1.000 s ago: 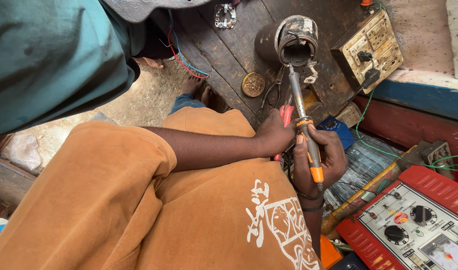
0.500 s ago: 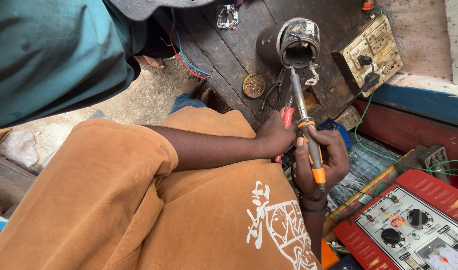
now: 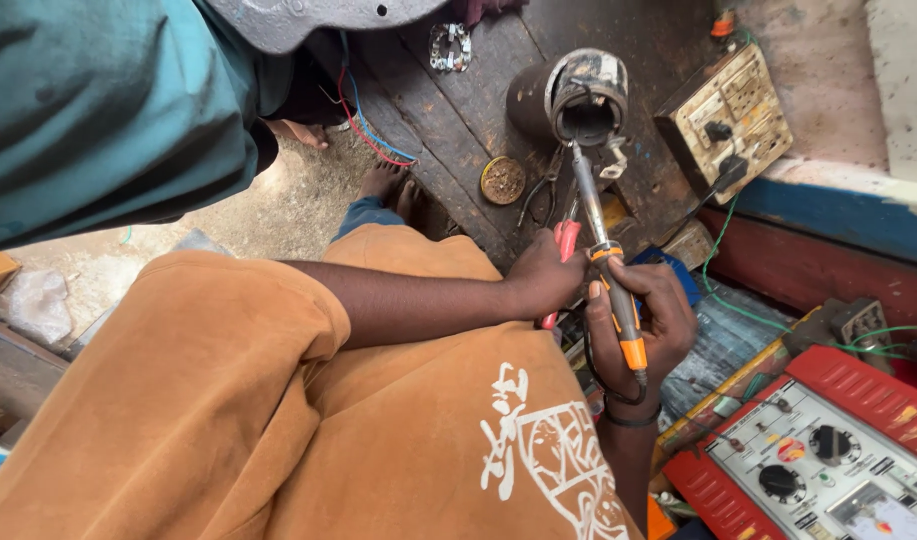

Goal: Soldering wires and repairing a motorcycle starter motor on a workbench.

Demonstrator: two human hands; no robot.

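Note:
My left hand (image 3: 543, 283) reaches across from my orange sleeve and is closed on the red handles of a pair of pliers (image 3: 566, 240). My right hand (image 3: 666, 322) grips a soldering iron (image 3: 618, 300) by its grey and orange handle. The iron's long shaft points up and away, and its tip lies at the mouth of a cylindrical metal housing (image 3: 583, 90) on the dark wooden bench (image 3: 458, 110). A black cord loops from the iron under my right wrist. What the pliers' jaws hold is hidden behind my hand.
A worn cream socket box (image 3: 728, 120) with a plugged cable sits at the far right of the bench. A red meter unit with dials (image 3: 828, 450) lies at the lower right. A round tin (image 3: 502, 180) and dark pliers (image 3: 540, 192) are near the housing. Another person in teal (image 3: 108, 110) stands at the left.
The iron and both hands keep almost the same pose. The view has shifted only slightly.

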